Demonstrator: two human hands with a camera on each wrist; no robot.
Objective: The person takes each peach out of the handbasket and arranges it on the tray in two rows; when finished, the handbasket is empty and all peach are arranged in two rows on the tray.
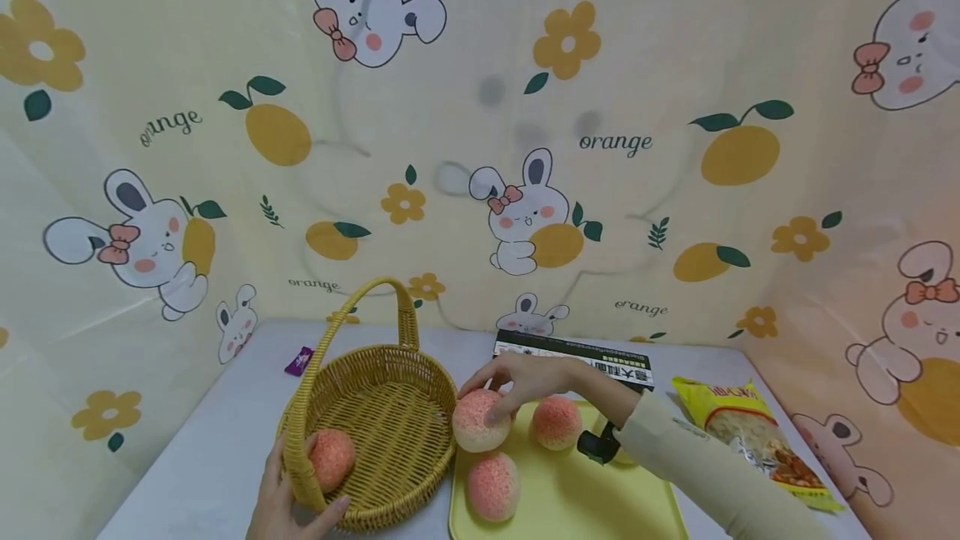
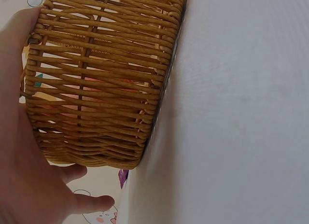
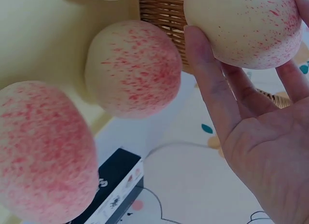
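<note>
The right hand (image 1: 517, 377) reaches in from the lower right, forearm in a pale sleeve, palm down, with its fingers (image 3: 205, 64) curled over the top of a pink-speckled peach (image 1: 481, 421) and gripping it. The right wrist view shows that peach (image 3: 244, 26) held between thumb and fingers. It sits at the far left corner of a yellow tray (image 1: 570, 498), just beside the rim of a woven basket (image 1: 390, 415), which lies at the hand's nine o'clock.

Two more peaches rest on the tray: one (image 1: 557, 422) at three o'clock from the held fruit, the other (image 1: 492, 486) at six o'clock from it.

The left hand (image 1: 281, 507) comes in from the bottom edge and rests against the near wall of the basket (image 2: 96, 89), fingers spread and fairly straight along the weave. A fourth peach (image 1: 331, 457) lies inside the basket, near this hand.

Beyond the tray, at twelve o'clock, lies a dark box (image 1: 573, 352) with printed labels. A yellow snack bag (image 1: 750, 427) lies at the tray's three o'clock. A small purple wrapper (image 1: 298, 361) lies on the grey table (image 1: 202, 457) at the basket's ten o'clock.
</note>
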